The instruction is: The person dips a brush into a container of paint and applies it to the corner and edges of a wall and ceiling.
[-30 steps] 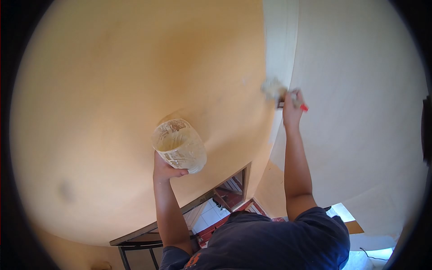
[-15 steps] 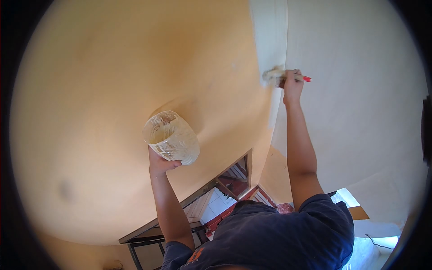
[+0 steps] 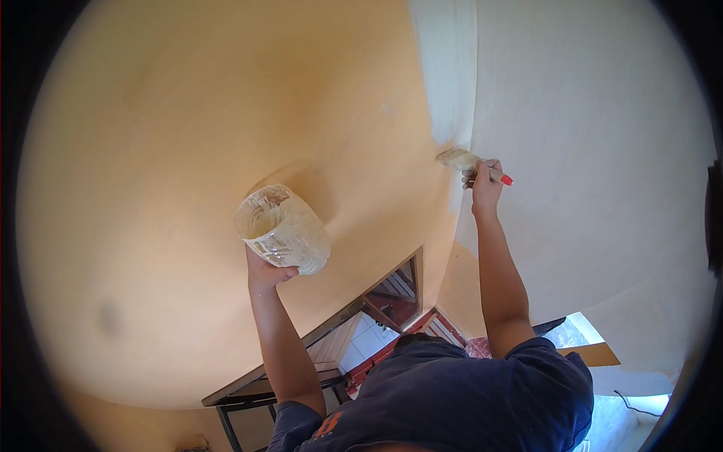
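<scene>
My left hand (image 3: 269,273) is wrapped round the lower side of a clear plastic tub (image 3: 290,233) smeared with pale paint, its mouth tilted up and to the left. In my right hand (image 3: 484,181) is a paintbrush (image 3: 457,158) with a red-tipped handle; its paint-covered bristles point left and appear to touch the orange-yellow wall (image 3: 361,135) close to the corner. Just above the bristles, a pale painted strip (image 3: 446,75) runs down along that corner. Some fingers of my left hand are hidden behind the tub.
A whitish wall (image 3: 580,151) meets the orange one on the right. Below are a dark-framed opening (image 3: 395,290), a dark metal frame (image 3: 226,422) at lower left, and a bright window (image 3: 580,331) at lower right. A dark cable (image 3: 636,407) hangs near it.
My right hand has moved the paintbrush down along the corner, from within the pale strip to its lower end. My left hand and the tub have barely shifted.
</scene>
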`<state>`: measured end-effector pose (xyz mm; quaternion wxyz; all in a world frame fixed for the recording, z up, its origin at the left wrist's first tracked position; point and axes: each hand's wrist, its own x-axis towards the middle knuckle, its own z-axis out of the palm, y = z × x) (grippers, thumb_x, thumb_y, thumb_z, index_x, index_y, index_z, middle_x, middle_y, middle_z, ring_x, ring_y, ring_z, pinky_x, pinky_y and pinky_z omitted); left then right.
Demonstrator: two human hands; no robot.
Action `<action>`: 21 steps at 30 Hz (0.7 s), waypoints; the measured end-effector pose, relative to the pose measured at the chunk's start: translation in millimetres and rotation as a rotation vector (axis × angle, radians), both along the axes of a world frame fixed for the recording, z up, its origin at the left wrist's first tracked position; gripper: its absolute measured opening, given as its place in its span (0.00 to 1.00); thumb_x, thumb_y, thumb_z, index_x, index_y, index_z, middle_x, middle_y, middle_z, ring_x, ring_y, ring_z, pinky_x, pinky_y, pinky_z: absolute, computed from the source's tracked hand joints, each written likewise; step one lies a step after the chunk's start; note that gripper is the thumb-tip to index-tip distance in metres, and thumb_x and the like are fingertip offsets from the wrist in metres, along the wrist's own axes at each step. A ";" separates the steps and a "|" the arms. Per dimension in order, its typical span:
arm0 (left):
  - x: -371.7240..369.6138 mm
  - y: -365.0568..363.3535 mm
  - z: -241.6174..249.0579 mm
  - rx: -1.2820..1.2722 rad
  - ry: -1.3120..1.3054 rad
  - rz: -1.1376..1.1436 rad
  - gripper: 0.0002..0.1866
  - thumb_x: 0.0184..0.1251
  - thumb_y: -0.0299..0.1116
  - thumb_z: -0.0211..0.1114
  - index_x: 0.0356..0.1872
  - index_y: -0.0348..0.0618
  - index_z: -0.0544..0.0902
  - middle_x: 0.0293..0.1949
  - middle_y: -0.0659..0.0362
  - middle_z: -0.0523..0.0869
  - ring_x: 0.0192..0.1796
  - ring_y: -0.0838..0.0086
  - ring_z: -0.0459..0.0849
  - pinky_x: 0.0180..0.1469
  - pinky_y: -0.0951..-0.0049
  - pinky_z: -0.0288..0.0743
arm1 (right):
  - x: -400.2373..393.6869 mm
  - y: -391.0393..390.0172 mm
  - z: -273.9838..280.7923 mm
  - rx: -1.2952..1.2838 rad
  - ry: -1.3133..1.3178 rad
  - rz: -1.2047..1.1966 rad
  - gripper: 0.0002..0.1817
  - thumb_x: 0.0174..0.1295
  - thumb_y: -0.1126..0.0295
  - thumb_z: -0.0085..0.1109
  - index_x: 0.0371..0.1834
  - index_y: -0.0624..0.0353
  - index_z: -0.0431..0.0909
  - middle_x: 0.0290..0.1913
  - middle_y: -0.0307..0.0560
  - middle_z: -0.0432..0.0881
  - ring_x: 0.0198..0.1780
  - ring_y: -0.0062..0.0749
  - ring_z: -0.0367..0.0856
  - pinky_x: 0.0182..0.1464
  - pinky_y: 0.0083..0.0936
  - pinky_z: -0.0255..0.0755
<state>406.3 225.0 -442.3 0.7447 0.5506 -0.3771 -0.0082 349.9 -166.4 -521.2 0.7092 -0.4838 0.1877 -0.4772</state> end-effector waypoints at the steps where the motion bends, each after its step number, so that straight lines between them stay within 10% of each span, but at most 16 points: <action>1: -1.2 -0.9 0.0 -0.013 -0.005 0.002 0.56 0.22 0.40 0.82 0.59 0.34 0.59 0.52 0.53 0.72 0.54 0.66 0.73 0.52 0.65 0.71 | 6.7 -1.1 1.6 0.003 0.001 0.001 0.06 0.57 0.69 0.48 0.29 0.57 0.63 0.20 0.37 0.69 0.22 0.21 0.72 0.19 0.19 0.67; 11: 1.4 2.5 -4.5 0.005 0.004 0.049 0.55 0.22 0.40 0.82 0.58 0.33 0.59 0.52 0.52 0.72 0.53 0.65 0.74 0.51 0.65 0.72 | 24.8 -10.0 68.8 0.135 -0.456 0.048 0.07 0.56 0.69 0.50 0.35 0.56 0.63 0.26 0.41 0.71 0.23 0.23 0.70 0.22 0.21 0.66; 21: -0.1 6.6 -8.5 0.034 0.002 0.046 0.54 0.23 0.39 0.82 0.58 0.34 0.60 0.52 0.53 0.73 0.53 0.66 0.74 0.51 0.66 0.73 | -9.3 0.3 -58.0 0.142 0.110 -0.039 0.09 0.53 0.72 0.55 0.33 0.63 0.67 0.29 0.46 0.75 0.30 0.28 0.78 0.28 0.22 0.76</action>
